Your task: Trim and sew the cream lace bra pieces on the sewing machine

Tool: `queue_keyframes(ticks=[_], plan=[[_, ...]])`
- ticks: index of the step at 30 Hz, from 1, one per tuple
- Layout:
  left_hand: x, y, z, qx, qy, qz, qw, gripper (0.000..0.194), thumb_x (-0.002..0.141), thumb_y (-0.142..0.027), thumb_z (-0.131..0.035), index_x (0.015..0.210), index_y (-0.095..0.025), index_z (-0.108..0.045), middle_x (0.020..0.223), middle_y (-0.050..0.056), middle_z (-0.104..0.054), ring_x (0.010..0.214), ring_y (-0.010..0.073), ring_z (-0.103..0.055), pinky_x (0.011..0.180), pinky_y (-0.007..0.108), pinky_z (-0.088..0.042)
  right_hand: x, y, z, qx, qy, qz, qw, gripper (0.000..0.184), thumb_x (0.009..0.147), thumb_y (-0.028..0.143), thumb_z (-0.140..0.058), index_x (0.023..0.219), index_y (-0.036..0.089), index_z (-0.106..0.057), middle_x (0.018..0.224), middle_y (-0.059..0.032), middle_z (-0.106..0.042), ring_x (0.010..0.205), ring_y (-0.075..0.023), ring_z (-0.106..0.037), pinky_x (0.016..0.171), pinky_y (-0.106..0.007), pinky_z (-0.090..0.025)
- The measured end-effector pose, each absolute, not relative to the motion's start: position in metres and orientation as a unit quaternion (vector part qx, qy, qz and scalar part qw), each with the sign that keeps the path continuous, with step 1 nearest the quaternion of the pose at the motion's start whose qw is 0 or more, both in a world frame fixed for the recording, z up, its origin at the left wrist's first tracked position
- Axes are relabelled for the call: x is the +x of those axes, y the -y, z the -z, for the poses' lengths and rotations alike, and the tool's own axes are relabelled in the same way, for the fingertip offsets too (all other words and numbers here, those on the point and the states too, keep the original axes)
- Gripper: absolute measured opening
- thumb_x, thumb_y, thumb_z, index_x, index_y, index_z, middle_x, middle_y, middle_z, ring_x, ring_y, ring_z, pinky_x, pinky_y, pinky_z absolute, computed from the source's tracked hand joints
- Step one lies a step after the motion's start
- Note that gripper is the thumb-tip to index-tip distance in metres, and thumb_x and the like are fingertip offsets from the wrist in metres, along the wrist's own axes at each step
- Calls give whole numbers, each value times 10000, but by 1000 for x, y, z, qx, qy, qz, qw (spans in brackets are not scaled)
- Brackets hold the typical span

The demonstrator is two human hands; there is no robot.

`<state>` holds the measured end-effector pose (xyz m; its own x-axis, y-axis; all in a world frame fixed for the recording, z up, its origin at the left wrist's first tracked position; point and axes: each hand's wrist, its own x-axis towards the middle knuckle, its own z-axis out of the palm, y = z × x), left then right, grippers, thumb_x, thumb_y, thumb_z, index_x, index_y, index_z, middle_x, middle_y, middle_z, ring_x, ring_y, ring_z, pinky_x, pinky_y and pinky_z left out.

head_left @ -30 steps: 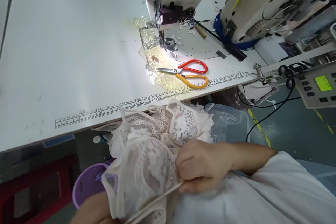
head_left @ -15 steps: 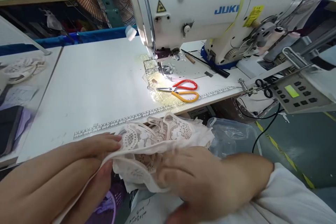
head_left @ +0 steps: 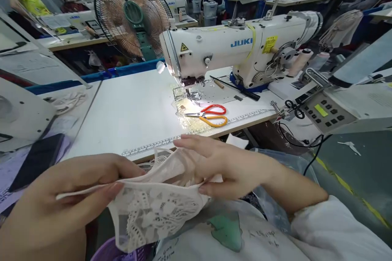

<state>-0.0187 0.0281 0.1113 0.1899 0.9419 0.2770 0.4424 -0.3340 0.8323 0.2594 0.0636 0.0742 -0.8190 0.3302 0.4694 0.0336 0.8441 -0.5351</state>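
A pale lace bra [head_left: 162, 208] is stretched between my hands, over my lap and just in front of the table edge. My left hand [head_left: 82, 187] pinches its edge band between thumb and fingers. At the other end, my right hand [head_left: 217, 165] has its thumb on the near edge and its fingers behind the fabric, gripping it. The lace side hangs down towards me, and part of the bra is hidden behind my right hand. Beyond the hands, scissors [head_left: 208, 115] with one red and one orange handle lie on the table.
A white sewing machine [head_left: 220, 49] stands on the white table [head_left: 131, 110], with a ruler strip [head_left: 159, 144] along its front edge. A control panel [head_left: 329, 110] juts out at right. Behind is a large fan [head_left: 133, 12]. At left lies a dark flat object [head_left: 36, 161]; a purple basket [head_left: 107, 248] sits below.
The view has tilted up. My right hand, blurred over the fabric before, now grips the bra's edge. The bra has turned, and its lace panel now hangs open towards me.
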Motion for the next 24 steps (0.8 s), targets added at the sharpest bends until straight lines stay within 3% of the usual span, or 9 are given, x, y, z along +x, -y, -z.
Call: queue_keyframes(ticks=[3, 7, 9, 13, 18, 24], plan=[[-16, -34, -128, 786, -426, -267, 359, 319, 717, -299, -612, 413, -203, -603, 567, 82, -681, 446, 185, -599, 389, 253, -470, 249, -85, -75, 3, 920, -323, 224, 99, 810, 176, -590, 714, 154, -593, 1184, -173, -560, 1306, -229, -409, 1067, -372, -343], [-15, -29, -133, 761, -450, -302, 356, 317, 735, -293, -600, 436, -189, -572, 545, 76, -652, 435, 155, -559, 402, 234, -425, 240, -90, -74, -25, 905, -369, 211, 92, 790, 169, -574, 700, 152, -566, 984, -122, -582, 919, -168, -586, 800, -293, -482], [-17, -25, -129, 736, -490, -298, 360, 294, 717, -324, -618, 458, -190, -583, 553, 70, -645, 458, 156, -555, 422, 241, -422, 239, -86, -72, -58, 898, -376, 221, 103, 785, 175, -569, 685, 161, -547, 874, -75, -574, 776, -140, -556, 712, -271, -471], [-19, -20, -116, 671, -559, -305, 379, 243, 689, -373, -643, 527, -194, -615, 534, 48, -648, 450, 132, -516, 412, 220, -385, 241, -75, -64, -131, 883, -389, 227, 140, 762, 158, -572, 643, 175, -500, 750, -25, -545, 682, -121, -511, 592, -223, -409], [-14, -21, -93, 608, -569, -365, 418, 192, 718, -363, -652, 644, -196, -592, 475, 15, -627, 457, 121, -521, 439, 205, -405, 241, -68, -47, -185, 866, -416, 206, 176, 719, 148, -600, 609, 178, -466, 659, 19, -511, 611, -97, -462, 575, -208, -371], [-2, -28, -70, 553, -590, -455, 373, 253, 654, -365, -713, 708, -201, -529, 556, -21, -588, 475, 119, -551, 445, 221, -454, 239, -66, -28, -265, 846, -431, 166, 162, 722, 212, -628, 617, 173, -510, 591, 39, -491, 559, -84, -423, 519, -194, -319]])
